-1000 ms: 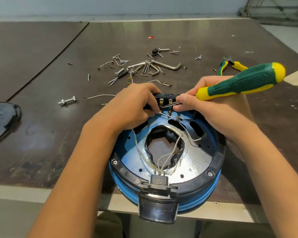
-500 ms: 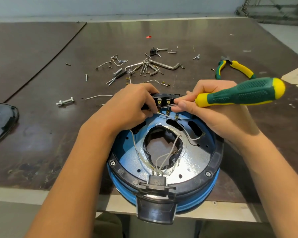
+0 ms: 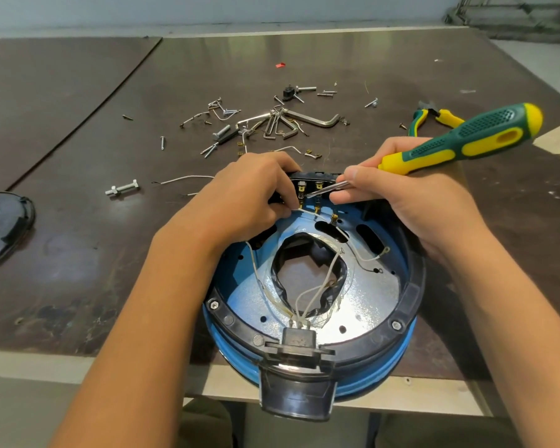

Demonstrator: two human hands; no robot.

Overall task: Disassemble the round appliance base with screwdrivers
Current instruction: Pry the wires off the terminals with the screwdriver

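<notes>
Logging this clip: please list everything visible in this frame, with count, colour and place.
table: one, dark brown, under everything.
appliance base: one, blue with black rim, near edge.
wires: several, white, inside the base.
screwdriver: one, green-yellow handle, right hand.
pliers: one, green-yellow handles, far right.
hex keys: several, silver, beyond the base.
screws: many, silver, scattered around hex keys.
bolt: one, silver, left of base.
cover: one, black, left edge, cut off.
left hand: one, pinching a wire at the far rim.
right hand: one, gripping the screwdriver.
</notes>
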